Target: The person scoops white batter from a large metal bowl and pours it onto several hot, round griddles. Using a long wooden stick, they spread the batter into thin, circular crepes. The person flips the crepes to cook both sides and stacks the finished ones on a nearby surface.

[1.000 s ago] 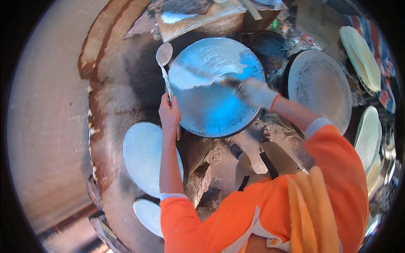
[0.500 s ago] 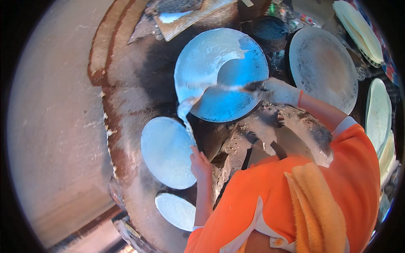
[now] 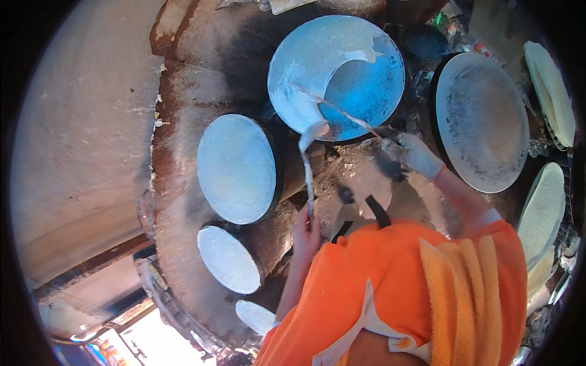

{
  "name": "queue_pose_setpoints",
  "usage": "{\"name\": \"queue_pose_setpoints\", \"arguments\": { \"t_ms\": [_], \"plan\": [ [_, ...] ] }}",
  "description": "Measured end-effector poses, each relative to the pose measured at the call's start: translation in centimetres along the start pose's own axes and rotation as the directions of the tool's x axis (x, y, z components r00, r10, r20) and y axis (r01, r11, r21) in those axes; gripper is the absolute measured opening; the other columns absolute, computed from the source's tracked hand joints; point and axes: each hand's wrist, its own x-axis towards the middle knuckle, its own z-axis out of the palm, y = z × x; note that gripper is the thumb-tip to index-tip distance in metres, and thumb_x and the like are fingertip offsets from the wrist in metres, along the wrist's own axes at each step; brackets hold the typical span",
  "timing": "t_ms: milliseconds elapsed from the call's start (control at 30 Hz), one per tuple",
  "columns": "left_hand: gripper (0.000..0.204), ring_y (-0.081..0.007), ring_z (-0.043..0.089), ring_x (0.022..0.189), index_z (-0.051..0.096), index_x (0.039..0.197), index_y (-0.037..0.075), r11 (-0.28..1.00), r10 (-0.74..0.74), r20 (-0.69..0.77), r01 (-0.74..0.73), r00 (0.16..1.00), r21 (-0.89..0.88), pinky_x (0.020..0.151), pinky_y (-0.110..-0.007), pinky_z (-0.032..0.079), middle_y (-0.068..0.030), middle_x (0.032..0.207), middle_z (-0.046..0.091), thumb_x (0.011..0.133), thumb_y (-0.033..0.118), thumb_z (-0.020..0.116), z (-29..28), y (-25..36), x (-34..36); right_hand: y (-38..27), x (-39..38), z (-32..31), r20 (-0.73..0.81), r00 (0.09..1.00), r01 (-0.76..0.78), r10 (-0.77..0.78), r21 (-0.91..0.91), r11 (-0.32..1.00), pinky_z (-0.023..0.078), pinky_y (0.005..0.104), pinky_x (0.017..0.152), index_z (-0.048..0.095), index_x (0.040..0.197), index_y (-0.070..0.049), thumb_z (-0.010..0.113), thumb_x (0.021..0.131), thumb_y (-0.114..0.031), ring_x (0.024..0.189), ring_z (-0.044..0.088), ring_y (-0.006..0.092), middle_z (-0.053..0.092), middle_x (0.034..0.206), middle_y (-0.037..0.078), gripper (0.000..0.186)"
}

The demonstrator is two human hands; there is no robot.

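My left hand (image 3: 306,232) is closed on the lower end of the handle of a ladle (image 3: 307,168). The ladle's batter-coated bowl lies over the near edge of a round griddle (image 3: 366,91). A pale, wet batter layer (image 3: 296,64) covers the griddle's far and left parts, leaving a dark patch at the right and near side. My right hand (image 3: 412,152), in a pale knit glove, grips a thin stick (image 3: 348,116) at the griddle's near right. The stick's far end rests over the batter; whether it touches is hard to tell.
Right of me stands another griddle (image 3: 482,122), with folded pale sheets (image 3: 549,94) and a stack of round ones (image 3: 543,210) beyond. White-coated griddles (image 3: 237,168) (image 3: 229,259) line my left. A dark round pan (image 3: 424,41) sits behind, and a brown ledge (image 3: 177,183) curves along the left.
The view has shifted, bringing more left-hand griddles in. The ladle has moved right along the griddle's near edge, the stick has swung to slant up-left, and batter now covers more of the left side.
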Motion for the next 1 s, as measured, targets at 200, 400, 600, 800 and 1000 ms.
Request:
{"name": "queue_pose_setpoints", "arguments": {
  "t_ms": [200,400,600,800,1000],
  "plan": [
    [0.037,-0.0071,0.034,0.036,0.032,0.126,0.001,0.555,0.287,-0.087,-0.239,0.954,-0.797,0.034,-0.019,0.030,-0.0063,0.065,0.047,0.094,0.016,0.041,-10.7,6.9,4.0,2.3,1.1,13.7,0.071,0.996,-0.059,0.056,0.040,0.997,0.043,0.0233,0.055,0.051,0.113,-0.015,0.050,0.088,-0.043,0.060,0.046,0.0084,0.049,0.073,-0.002,0.037],
    [0.035,-0.0035,0.027,0.036,0.035,0.125,0.004,0.599,0.066,-0.135,-0.148,0.989,-0.787,0.032,-0.018,0.025,0.0008,0.062,0.036,0.091,0.008,0.043,-13.5,2.1,5.0,9.3,6.2,22.2,-0.293,0.950,0.037,0.109,0.450,0.892,0.045,0.0258,0.046,0.050,0.092,-0.016,0.048,0.090,-0.038,0.053,0.052,0.0112,0.051,0.068,0.000,0.022],
    [0.045,-0.0045,0.029,0.036,0.036,0.123,0.004,0.496,-0.047,-0.068,-0.036,0.997,-0.868,0.033,-0.018,0.027,-0.0031,0.070,0.044,0.079,-0.003,0.044,-14.9,0.8,0.2,9.7,12.6,25.9,-0.419,0.897,0.192,-0.140,0.085,0.978,0.034,0.0243,0.036,0.047,0.081,-0.016,0.047,0.090,-0.042,0.042,0.038,0.0062,0.042,0.056,-0.005,0.028],
    [0.046,-0.0039,0.029,0.036,0.035,0.122,0.002,0.549,-0.136,-0.166,-0.065,0.977,-0.833,0.032,-0.018,0.028,-0.0073,0.075,0.048,0.076,-0.001,0.040,-13.6,0.0,-5.2,18.8,8.5,19.6,-0.421,0.849,0.366,-0.320,0.029,0.930,0.034,0.0237,0.037,0.048,0.083,-0.015,0.049,0.089,-0.042,0.043,0.039,0.0055,0.042,0.057,-0.006,0.027],
    [0.037,-0.0029,0.029,0.037,0.037,0.120,0.003,0.523,-0.185,-0.123,-0.008,0.975,-0.852,0.033,-0.017,0.027,-0.0030,0.070,0.044,0.083,0.002,0.044,-11.2,3.3,-7.9,14.3,0.6,13.4,-0.376,0.860,0.373,-0.346,0.000,0.928,0.034,0.0237,0.037,0.048,0.086,-0.014,0.052,0.088,-0.040,0.044,0.040,0.0060,0.042,0.057,-0.005,0.027]
  ]
}}
